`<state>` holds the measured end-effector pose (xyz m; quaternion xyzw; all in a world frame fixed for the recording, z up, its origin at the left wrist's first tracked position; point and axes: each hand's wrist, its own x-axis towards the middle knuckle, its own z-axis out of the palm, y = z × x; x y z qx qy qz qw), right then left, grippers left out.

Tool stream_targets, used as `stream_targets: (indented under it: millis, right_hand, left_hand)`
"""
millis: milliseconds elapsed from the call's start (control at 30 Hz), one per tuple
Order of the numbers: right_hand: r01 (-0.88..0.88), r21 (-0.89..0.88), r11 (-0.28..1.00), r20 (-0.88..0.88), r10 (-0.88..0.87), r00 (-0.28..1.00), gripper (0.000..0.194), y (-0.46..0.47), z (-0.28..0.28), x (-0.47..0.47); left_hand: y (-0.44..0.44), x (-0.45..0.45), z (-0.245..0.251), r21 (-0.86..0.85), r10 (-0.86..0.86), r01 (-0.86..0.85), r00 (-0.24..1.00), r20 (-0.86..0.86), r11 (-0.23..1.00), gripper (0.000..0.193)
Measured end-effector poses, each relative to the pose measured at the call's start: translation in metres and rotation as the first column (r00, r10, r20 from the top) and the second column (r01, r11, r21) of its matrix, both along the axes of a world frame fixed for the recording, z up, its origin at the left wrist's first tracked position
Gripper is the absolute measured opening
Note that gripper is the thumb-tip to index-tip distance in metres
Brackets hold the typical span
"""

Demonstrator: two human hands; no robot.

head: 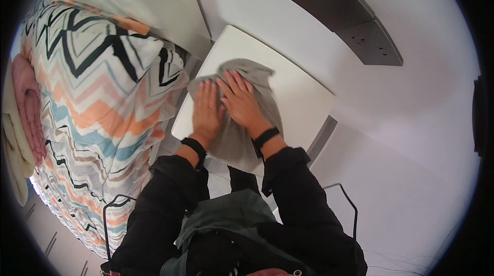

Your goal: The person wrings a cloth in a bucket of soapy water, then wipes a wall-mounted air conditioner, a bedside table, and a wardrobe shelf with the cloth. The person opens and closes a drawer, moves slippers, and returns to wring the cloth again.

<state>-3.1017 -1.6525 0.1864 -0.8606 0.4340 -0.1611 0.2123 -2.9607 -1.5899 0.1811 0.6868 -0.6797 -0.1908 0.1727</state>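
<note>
A grey cloth (247, 144) lies bunched on the white top of a small bedside cabinet (297, 94), its near end hanging past the front edge. My left hand (207, 108) rests palm down on the cloth's left part, fingers stretched out side by side. Just to its right, my right hand (242, 100) presses flat on the cloth with its fingers slightly spread. The two hands nearly touch at the thumbs. Both wrists wear black bands. Folds of the cloth rise beyond the fingertips.
A bed with a zigzag-patterned cover (100, 102) stands close on the left, a pale headboard (162, 1) behind it. Folded pink fabric (29, 102) lies at its far side. On the white wall at right is a dark socket panel (368, 42).
</note>
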Motion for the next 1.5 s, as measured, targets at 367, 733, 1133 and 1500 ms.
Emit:
stream_targets:
  millis: [367, 733, 1133, 1500]
  right_hand:
    - [0.178, -0.030, 0.984, -0.111, -0.180, 0.977, 0.057, -0.049, -0.017, -0.063]
    - [0.636, -0.060, 0.770, -0.354, -0.612, 0.707, 0.057, 0.069, -0.020, -0.195]
    - [0.764, -0.107, 0.636, -0.312, -0.751, 0.582, 0.055, 0.201, -0.028, -0.093]
    - [0.359, 0.061, 0.931, -0.222, -0.338, 0.915, 0.059, 0.139, -0.030, 0.030]
  left_hand:
    - [-0.102, -0.060, -0.028, 0.010, -0.088, 0.088, 0.970, 0.227, 0.996, 0.067]
    - [-0.041, -0.189, -0.010, 0.021, -0.593, 0.593, 0.804, 0.039, 0.805, 0.063]
    - [0.092, -0.105, -0.013, 0.028, -0.638, 0.638, 0.766, 0.079, 0.769, 0.056]
    - [0.097, 0.026, -0.002, 0.198, -0.255, 0.245, 0.966, 0.028, 0.949, 0.059]
